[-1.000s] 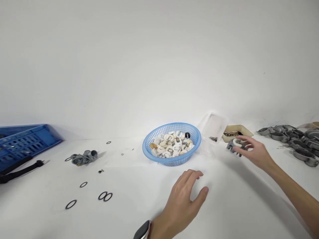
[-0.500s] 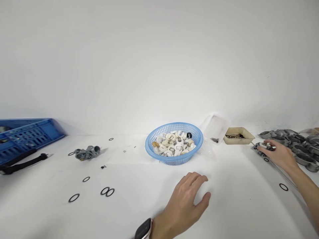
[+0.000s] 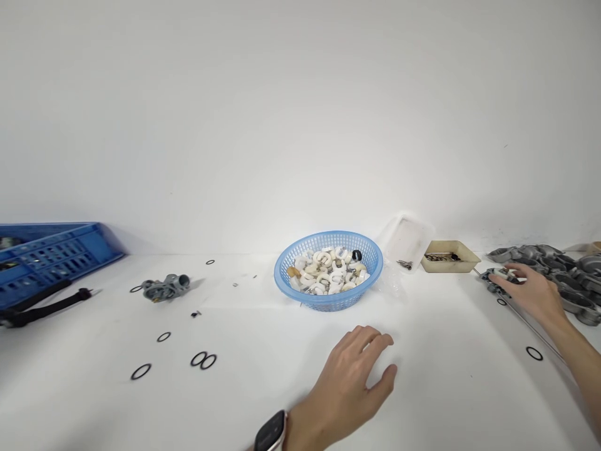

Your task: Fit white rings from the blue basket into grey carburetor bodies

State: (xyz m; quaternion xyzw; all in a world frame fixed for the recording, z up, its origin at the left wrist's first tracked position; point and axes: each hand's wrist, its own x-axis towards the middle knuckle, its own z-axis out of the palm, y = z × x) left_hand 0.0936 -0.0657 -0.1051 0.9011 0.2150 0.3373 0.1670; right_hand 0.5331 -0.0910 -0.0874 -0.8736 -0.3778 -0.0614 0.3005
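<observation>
My left hand (image 3: 350, 382), with a watch on its wrist, rests on the white table (image 3: 263, 401), fingers apart and holding nothing. Just beyond it stands a blue basket (image 3: 328, 304) full of small white and cream parts (image 3: 323, 269). At the far right, my right hand (image 3: 530, 291) has its thumb and fingers around a small grey metal part with a white piece (image 3: 502, 274). A thin rod (image 3: 530, 326) runs from near that part toward the right forearm.
Grey metal castings (image 3: 570, 282) are piled at the right. Behind are a beige tray (image 3: 451, 266) and a clear tray (image 3: 408, 241). To the left lie a metal fitting (image 3: 166, 288), several black rings (image 3: 141, 371), black-handled tool (image 3: 47, 308) and blue crate (image 3: 61, 257).
The fingers of my right hand have shifted slightly on the grey part. My left hand has stayed nearly still.
</observation>
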